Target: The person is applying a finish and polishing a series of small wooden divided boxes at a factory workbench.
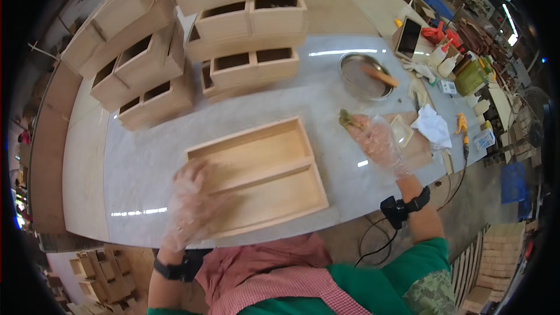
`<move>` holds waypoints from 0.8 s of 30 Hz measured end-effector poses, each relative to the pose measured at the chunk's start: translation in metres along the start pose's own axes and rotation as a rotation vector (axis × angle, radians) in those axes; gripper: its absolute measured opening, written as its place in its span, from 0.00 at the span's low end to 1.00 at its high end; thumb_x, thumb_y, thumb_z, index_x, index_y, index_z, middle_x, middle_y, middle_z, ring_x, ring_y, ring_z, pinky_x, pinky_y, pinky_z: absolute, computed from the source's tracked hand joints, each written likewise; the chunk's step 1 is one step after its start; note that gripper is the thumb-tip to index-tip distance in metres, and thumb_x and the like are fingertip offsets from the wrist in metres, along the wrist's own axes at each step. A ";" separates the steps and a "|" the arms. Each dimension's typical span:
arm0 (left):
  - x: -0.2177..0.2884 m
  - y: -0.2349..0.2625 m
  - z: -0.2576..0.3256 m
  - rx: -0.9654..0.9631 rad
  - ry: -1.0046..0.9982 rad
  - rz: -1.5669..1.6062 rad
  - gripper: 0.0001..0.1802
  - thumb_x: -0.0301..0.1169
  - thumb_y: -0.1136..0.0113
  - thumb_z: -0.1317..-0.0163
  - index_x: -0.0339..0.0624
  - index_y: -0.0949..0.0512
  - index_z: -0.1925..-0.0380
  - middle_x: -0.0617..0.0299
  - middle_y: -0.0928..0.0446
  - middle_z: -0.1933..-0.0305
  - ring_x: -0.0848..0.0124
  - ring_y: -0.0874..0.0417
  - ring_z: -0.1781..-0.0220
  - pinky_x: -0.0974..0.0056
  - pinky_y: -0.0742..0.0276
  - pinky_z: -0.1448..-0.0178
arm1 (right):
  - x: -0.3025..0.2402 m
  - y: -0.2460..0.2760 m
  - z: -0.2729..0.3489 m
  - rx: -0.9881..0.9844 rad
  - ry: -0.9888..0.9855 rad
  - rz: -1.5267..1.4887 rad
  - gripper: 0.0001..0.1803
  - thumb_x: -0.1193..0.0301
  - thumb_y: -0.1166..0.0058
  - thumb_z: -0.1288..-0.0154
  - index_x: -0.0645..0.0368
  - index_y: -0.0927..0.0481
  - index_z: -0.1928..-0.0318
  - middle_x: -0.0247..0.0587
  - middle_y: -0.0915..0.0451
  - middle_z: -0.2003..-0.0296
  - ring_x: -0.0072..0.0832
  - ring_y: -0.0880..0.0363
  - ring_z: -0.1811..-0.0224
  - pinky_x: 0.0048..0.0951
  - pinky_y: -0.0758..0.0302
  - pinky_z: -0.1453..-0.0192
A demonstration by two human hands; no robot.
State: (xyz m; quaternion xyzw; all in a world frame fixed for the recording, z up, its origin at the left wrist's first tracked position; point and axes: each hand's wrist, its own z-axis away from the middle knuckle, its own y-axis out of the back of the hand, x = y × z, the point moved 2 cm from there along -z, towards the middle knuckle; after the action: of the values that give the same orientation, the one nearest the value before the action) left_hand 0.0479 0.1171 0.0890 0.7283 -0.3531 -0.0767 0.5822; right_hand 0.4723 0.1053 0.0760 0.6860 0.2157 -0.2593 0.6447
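Note:
A shallow pale wooden box [256,184] with a lengthwise divider lies in front of me, its two compartments facing up. My left hand [195,204], in a clear plastic glove, grips the box's left end wall, fingers bent over it and somewhat blurred. Raised to the right of the box is my right hand [376,140], gloved the same way. Its closed fingers hold a small crumpled greenish-brown cloth [349,119], apart from the box. Beyond that hand, a round metal bowl [349,81] has a wooden-handled brush [382,76] resting in it.
Stacked two-compartment wooden boxes [251,20] stand at the back, with another stack [143,64] at left. Along the right lie a white cloth [433,127], a small tray [401,131], a yellow corded tool [462,128], bottles [446,67] and a dark-screened tablet [408,38].

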 end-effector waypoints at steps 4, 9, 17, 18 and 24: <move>-0.023 -0.002 0.027 -0.076 0.137 0.056 0.32 0.37 0.22 0.44 0.39 0.21 0.42 0.47 0.28 0.32 0.45 0.29 0.28 0.43 0.30 0.26 | 0.020 0.032 -0.023 0.262 -0.139 0.178 0.22 0.55 0.46 0.25 0.54 0.17 0.41 0.55 0.13 0.57 0.53 0.13 0.53 0.47 0.16 0.50; -0.022 -0.022 0.044 -0.058 0.294 0.256 0.32 0.34 0.26 0.40 0.33 0.23 0.37 0.44 0.36 0.23 0.44 0.36 0.21 0.44 0.30 0.24 | 0.057 0.043 -0.074 0.320 -0.079 0.605 0.16 0.59 0.46 0.28 0.55 0.17 0.49 0.56 0.13 0.60 0.54 0.13 0.55 0.52 0.16 0.52; -0.018 -0.027 0.041 -0.003 0.331 0.462 0.26 0.18 0.41 0.34 0.33 0.26 0.34 0.42 0.42 0.19 0.44 0.41 0.17 0.49 0.28 0.22 | 0.092 0.023 -0.117 0.269 -0.030 0.721 0.14 0.61 0.45 0.31 0.57 0.16 0.54 0.54 0.14 0.63 0.53 0.11 0.57 0.49 0.15 0.55; -0.017 -0.028 0.042 0.027 0.389 0.542 0.27 0.17 0.43 0.35 0.34 0.25 0.34 0.42 0.42 0.19 0.44 0.41 0.17 0.49 0.29 0.21 | 0.094 0.022 -0.118 0.257 -0.024 0.720 0.14 0.61 0.45 0.31 0.57 0.16 0.55 0.55 0.14 0.63 0.53 0.11 0.56 0.49 0.15 0.55; -0.018 -0.031 0.043 -0.064 0.379 0.309 0.28 0.11 0.46 0.40 0.36 0.24 0.38 0.43 0.42 0.19 0.44 0.40 0.17 0.50 0.35 0.18 | 0.103 0.016 -0.134 0.198 -0.221 0.695 0.13 0.62 0.44 0.33 0.57 0.14 0.57 0.54 0.13 0.61 0.53 0.12 0.54 0.49 0.16 0.52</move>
State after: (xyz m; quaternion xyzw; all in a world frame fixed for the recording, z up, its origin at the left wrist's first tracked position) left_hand 0.0253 0.0957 0.0423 0.6481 -0.3421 0.1403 0.6658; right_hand 0.5725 0.2338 0.0281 0.7450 -0.1270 -0.1171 0.6443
